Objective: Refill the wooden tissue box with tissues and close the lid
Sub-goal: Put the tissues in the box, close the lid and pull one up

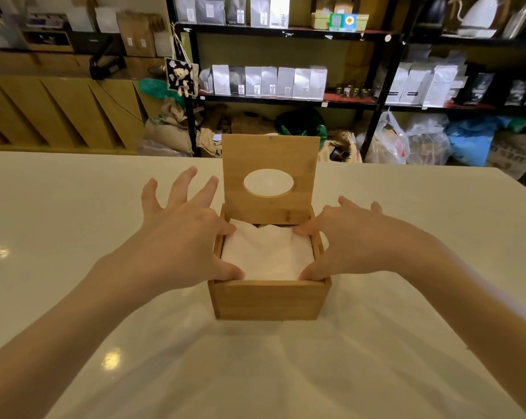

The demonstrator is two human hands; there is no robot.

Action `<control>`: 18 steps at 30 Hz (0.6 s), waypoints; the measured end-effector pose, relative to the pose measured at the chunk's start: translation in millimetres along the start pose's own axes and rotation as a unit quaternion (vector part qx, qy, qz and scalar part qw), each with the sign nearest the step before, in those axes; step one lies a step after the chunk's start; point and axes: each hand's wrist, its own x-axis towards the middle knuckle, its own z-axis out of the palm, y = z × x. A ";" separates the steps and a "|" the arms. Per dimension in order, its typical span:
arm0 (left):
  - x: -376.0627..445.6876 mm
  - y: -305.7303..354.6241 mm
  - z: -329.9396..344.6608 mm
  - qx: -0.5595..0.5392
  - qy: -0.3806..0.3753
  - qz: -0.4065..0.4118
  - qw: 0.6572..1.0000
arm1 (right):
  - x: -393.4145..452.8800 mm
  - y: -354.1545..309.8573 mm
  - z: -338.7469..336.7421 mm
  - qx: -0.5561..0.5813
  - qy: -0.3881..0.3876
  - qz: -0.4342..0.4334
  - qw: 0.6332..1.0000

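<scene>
A square wooden tissue box (269,299) stands in the middle of the white table. Its hinged lid (270,155), with an oval hole, stands upright at the far side. White tissues (267,252) fill the inside up to near the rim. My left hand (183,234) rests at the box's left side, thumb and forefinger pressing on the tissues' left corners, other fingers spread. My right hand (349,240) mirrors it on the right, thumb and forefinger on the tissues' right corners.
The white table (74,237) reaches a far edge just behind the box. Beyond it stand black shelves (285,101) with bagged goods, sacks on the floor, and a wooden counter (59,110) at the left.
</scene>
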 end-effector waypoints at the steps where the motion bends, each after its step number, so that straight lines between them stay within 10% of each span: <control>1: 1.6 1.5 0.2 0.007 -0.001 0.001 1.000 | 1.6 -0.9 0.6 -0.009 -0.002 0.004 1.000; 13: 11.7 4.2 10.1 0.026 -0.004 0.013 1.000 | 6.4 -2.6 7.7 -0.054 0.027 0.012 0.998; 18: 16.1 0.4 4.7 -0.124 0.029 -0.014 0.992 | 9.7 3.3 3.4 0.185 0.118 -0.007 0.976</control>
